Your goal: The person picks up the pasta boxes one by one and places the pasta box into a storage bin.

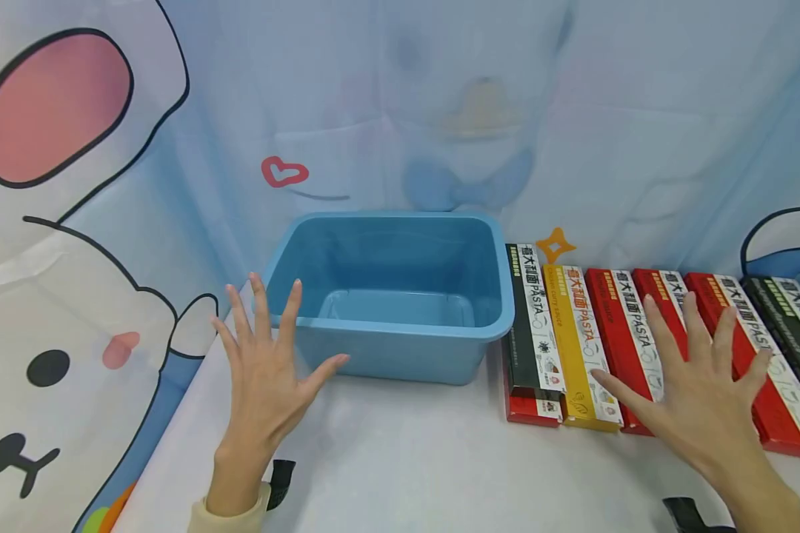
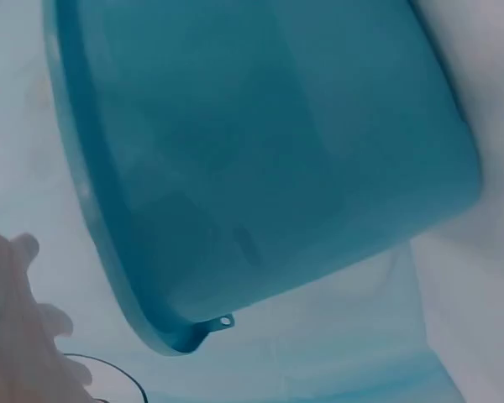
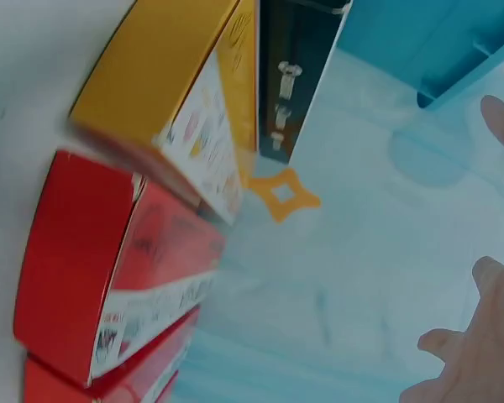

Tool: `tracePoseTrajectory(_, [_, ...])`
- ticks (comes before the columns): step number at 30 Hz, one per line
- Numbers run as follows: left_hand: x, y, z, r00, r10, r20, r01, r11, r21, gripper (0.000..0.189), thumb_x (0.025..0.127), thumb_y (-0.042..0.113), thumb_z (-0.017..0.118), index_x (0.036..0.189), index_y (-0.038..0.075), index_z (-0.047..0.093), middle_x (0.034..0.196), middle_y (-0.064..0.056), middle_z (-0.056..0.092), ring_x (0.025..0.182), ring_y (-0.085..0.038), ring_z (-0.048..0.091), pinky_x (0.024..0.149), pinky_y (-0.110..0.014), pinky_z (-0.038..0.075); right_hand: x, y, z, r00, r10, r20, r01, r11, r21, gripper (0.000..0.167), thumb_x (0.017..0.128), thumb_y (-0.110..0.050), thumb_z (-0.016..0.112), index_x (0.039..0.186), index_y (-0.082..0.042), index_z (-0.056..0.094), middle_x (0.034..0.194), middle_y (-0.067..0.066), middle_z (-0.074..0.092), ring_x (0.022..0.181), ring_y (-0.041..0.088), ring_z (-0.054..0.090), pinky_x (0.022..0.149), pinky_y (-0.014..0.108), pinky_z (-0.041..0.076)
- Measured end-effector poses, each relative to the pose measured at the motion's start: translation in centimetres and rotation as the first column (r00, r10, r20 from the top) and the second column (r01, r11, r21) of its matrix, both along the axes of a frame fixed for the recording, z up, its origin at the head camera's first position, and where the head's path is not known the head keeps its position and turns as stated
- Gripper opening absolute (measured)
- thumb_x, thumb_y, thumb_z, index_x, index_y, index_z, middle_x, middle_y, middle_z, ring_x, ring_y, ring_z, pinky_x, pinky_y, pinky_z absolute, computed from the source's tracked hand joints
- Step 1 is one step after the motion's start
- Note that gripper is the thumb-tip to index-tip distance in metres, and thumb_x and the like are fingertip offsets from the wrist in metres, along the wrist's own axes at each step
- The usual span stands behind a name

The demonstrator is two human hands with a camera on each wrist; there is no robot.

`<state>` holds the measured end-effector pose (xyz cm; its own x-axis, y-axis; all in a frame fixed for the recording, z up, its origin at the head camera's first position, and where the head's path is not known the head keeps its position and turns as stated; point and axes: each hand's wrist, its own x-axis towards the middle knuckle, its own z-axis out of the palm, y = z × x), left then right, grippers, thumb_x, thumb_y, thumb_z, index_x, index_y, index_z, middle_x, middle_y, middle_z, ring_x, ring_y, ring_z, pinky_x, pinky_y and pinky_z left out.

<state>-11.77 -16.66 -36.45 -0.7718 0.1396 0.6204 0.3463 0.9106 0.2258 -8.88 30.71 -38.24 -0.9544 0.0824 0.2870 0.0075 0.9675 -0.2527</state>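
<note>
"Printed cloth (image 1: 347,81) backed the white desk (image 1: 400,451). Where were the pasta boxes (image 1: 616,337)?"
"Right of the blue bin (image 1: 393,359), near the spread right grip (image 1: 700,392); the left grip (image 1: 267,377), also spread, was nearest the bin."
"Their handling?"
"Probably light, slick, crushable card; best held across the sides."

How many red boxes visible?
4: one red box under the black box beside the bin, three red boxes between the yellow box and the far-right dark box; others may be hidden beneath.

The bin (image 1: 390,357) is smooth plastic, the boxes (image 1: 581,344) cardboard (seemingly glossy).
</note>
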Motion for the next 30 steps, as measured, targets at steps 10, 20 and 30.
tracePoseTrajectory(10, [0.5, 1.0, 0.8, 0.998, 0.065, 0.021, -0.068, 0.979, 0.194, 0.099, 0.094, 0.084, 0.040, 0.169, 0.023, 0.020, 0.174, -0.017, 0.006, 0.158, -0.049, -0.001, 0.120, -0.078, 0.002, -0.4, -2.7, -0.8, 0.992, 0.081, -0.092, -0.090, 0.991, -0.103, 0.120, 0.077, -0.055, 0.080, 0.169, -0.017, 0.013, 0.174, 0.020, -0.005, 0.157, 0.049, -0.012, 0.112, 0.081, -0.015])
tracePoseTrajectory(20, [0.9, 2.5, 0.4, 0.981, 0.178, 0.080, -0.190, 0.769, 0.611, 0.088, 0.095, 0.041, 0.075, 0.165, 0.012, 0.031, 0.150, -0.023, 0.034, 0.140, -0.037, 0.034, 0.103, -0.062, 0.045, -1.3, -5.0, -1.8, 0.985, 0.127, -0.120, -0.150, 0.968, -0.199, 0.122, 0.073, -0.040, 0.085, 0.170, -0.021, 0.012, 0.174, 0.018, -0.002, 0.158, 0.048, -0.009, 0.117, 0.077, -0.013])
tracePoseTrajectory(30, [0.7, 4.1, -0.8, 0.961, 0.061, 0.271, -0.252, 0.599, 0.760, 0.097, 0.097, 0.042, 0.075, 0.167, 0.011, 0.016, 0.141, -0.019, 0.039, 0.116, -0.031, 0.056, 0.092, -0.042, 0.055, -2.0, -6.7, -3.4, 0.980, 0.178, -0.086, -0.197, 0.908, -0.370, 0.123, 0.076, -0.031, 0.089, 0.170, -0.019, 0.009, 0.173, 0.021, 0.006, 0.158, 0.047, 0.001, 0.110, 0.083, 0.024])
